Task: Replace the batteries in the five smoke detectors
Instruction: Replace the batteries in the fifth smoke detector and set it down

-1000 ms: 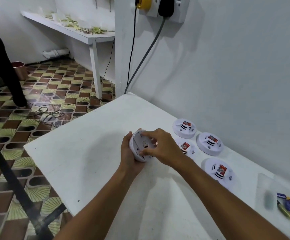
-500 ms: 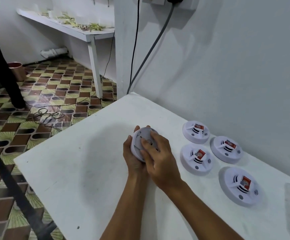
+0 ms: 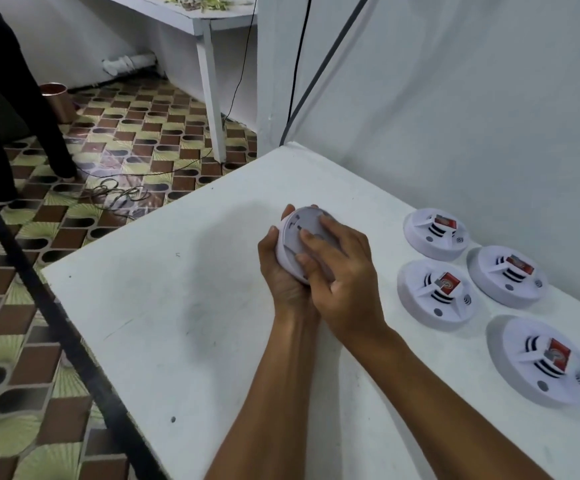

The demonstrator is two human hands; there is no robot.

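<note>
Above the middle of the white table (image 3: pixel 164 341) I hold a round white smoke detector (image 3: pixel 293 237) on edge, its back plate turned toward me. My left hand (image 3: pixel 283 282) cups it from below and behind, thumb on the rim. My right hand (image 3: pixel 342 275) lies over its back with the fingers spread across the plate. Several other white detectors lie face up on the right, each with a red sticker: one at the back (image 3: pixel 435 233), one in the middle (image 3: pixel 433 292), one by the wall (image 3: pixel 506 277), one nearest me (image 3: pixel 541 362).
The wall (image 3: pixel 454 116) runs close behind the detectors on the right. Two cables (image 3: pixel 302 81) drop down it to the table's far corner. Off the left edge is patterned floor, a black pole (image 3: pixel 60 327), a person's legs (image 3: pixel 11 140) and a second white table (image 3: pixel 209 81).
My right hand went from pinching at the detector's open back to lying flat over its back plate. My view dropped lower and swung left, so the battery tray at the right left the frame.
</note>
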